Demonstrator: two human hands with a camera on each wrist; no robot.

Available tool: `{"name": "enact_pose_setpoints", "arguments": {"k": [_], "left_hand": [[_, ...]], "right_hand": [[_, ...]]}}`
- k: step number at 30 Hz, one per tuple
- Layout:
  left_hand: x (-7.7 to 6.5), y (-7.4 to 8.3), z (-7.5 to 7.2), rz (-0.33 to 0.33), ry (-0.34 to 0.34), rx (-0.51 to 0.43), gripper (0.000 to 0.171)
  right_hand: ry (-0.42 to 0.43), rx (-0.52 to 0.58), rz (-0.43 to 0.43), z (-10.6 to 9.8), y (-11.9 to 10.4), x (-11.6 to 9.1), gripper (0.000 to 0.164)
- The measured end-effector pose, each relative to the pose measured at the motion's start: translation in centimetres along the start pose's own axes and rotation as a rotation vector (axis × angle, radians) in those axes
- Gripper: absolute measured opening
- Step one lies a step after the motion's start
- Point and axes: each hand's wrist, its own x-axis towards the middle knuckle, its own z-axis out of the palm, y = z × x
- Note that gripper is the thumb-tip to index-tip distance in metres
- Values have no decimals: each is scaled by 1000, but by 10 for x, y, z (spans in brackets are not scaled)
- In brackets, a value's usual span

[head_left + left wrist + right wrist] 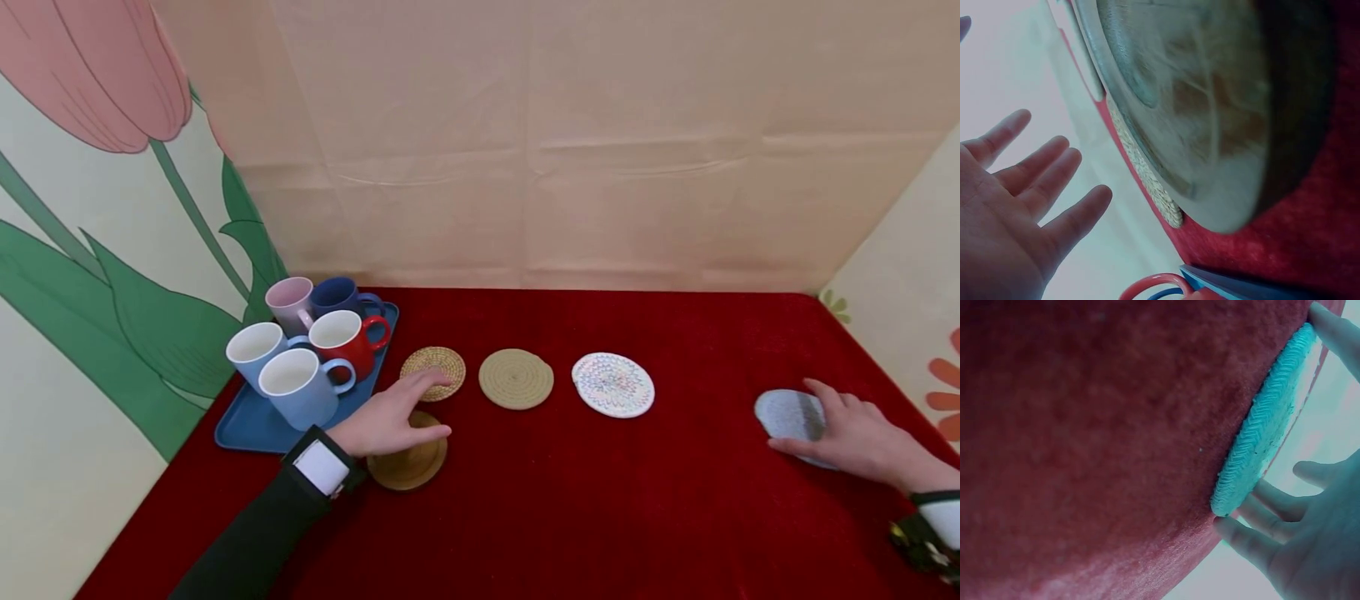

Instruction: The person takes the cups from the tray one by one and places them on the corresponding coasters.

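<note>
My left hand [401,414], fingers spread, hovers over a round wooden coaster [405,471] and holds nothing. Its fingertips overlap a woven straw coaster [431,360] in the head view. Far to the right, my right hand [862,437] spans a light grey-blue round coaster [780,412]. In the right wrist view this coaster [1260,431] lies on the red cloth, with a fingertip at each end of it. A beige coiled coaster [515,379] and a white speckled one [613,385] lie between the hands.
At the left a blue tray [251,425] carries several mugs: a front light blue mug [300,396], another light blue one [255,350], a red one [348,342], a pink one [288,302] and a dark blue one [335,296]. Walls close the red-covered table [570,517] at back and sides.
</note>
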Motion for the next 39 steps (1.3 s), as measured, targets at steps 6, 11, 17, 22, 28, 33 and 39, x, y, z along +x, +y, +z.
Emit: {"name": "enact_pose_setpoints", "arguments": {"k": [6, 11, 17, 22, 28, 33, 39], "left_hand": [[-3, -1, -1, -20, 5, 7, 72], [-3, -2, 0, -35, 10, 15, 71], [-5, -1, 0, -44, 22, 23, 70], [-6, -1, 0, -40, 28, 31, 69], [-6, -1, 0, -51, 20, 27, 68], [-6, -1, 0, -53, 22, 34, 68], [-7, -2, 1, -48, 22, 30, 69]], "right_hand": [[58, 14, -25, 1, -5, -3, 110], [61, 7, -20, 1, -9, -4, 108], [37, 6, -60, -1, -14, -5, 106], [8, 16, -124, -2, -23, -7, 103], [-15, 19, -185, 1, -41, -9, 104], [-27, 30, -218, 1, -60, -14, 100], [-60, 29, -227, 0, -81, -19, 97]]}}
